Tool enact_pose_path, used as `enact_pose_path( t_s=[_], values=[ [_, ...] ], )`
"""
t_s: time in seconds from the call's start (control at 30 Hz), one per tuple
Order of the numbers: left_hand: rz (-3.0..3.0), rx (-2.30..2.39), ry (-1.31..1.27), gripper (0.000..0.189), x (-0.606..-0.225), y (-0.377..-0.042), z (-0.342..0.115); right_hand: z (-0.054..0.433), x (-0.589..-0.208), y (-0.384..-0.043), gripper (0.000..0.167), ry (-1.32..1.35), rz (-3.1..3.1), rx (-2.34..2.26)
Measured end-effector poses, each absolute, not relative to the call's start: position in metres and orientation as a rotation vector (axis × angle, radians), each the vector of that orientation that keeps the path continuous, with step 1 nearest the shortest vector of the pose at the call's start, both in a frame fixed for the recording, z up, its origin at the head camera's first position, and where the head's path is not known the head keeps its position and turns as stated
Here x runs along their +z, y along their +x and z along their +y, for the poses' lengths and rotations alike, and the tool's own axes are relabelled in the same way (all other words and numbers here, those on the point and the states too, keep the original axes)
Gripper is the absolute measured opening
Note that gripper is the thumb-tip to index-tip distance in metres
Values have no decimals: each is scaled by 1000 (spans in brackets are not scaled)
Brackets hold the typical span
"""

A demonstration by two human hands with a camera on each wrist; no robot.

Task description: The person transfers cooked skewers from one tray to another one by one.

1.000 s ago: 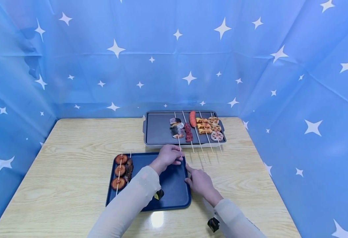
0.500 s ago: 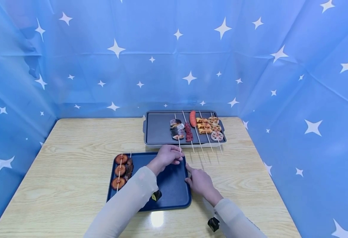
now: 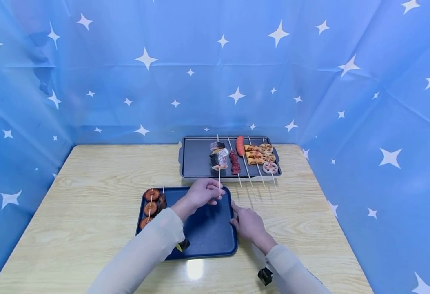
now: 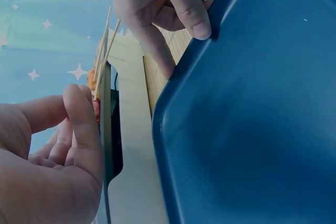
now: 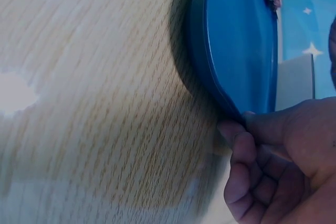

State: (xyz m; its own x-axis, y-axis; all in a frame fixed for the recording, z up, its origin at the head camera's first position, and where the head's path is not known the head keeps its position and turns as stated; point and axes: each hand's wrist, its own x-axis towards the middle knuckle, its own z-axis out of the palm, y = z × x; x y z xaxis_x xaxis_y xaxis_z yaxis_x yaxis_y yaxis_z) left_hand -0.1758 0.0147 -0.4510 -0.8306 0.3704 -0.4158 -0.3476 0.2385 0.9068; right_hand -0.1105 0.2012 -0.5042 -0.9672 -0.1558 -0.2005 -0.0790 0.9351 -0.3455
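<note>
My left hand (image 3: 202,192) pinches the lower stick of a fish skewer (image 3: 219,156) between thumb and finger. Its dark, silvery-skinned pieces are over the grill plate (image 3: 196,157); whether they touch it, I cannot tell. The left wrist view shows the left hand (image 4: 58,150) with bent fingers, but the fish is hidden there. My right hand (image 3: 249,224) grips the right rim of the blue tray (image 3: 215,232), thumb on the edge and fingers against its side. In the right wrist view, the thumb and fingertips of the right hand (image 5: 278,166) meet at the tray's rim (image 5: 207,51).
Right of the fish lie a red meat skewer (image 3: 235,162), a sausage skewer (image 3: 240,146), a yellow folded skewer (image 3: 253,155) and a lotus root skewer (image 3: 268,157). A round brown-slice skewer (image 3: 151,208) and a dark meat skewer (image 3: 161,201) lie in the blue tray's left side.
The left hand and forearm have shifted a little left, and the fish skewer has turned more upright in view. The right hand has kept its hold on the tray.
</note>
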Motion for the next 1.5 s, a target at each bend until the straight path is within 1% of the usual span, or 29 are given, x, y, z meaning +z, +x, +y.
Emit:
enact_pose_path(
  t_s=[0.23, 0.6, 0.97, 1.27, 1.5],
  values=[
    [1967, 1650, 45, 18, -441, -165, -1, 203, -505, -110, 57, -164, 2865, -500],
    [1999, 1689, 125, 20, -437, -141, -21, 202, -507, -110, 57, -158, 2861, -485],
    [2029, 1682, 85, 20, -431, -121, -41, 202, -505, -108, 57, -179, 2872, -474],
    [2077, 1629, 153, 23, -434, -104, -75, 201, -503, -109, 57, -177, 2861, -478],
    [2083, 1600, 158, 25, -439, -90, -100, 200, -502, -109, 58, -181, 2855, -477]
  ],
)
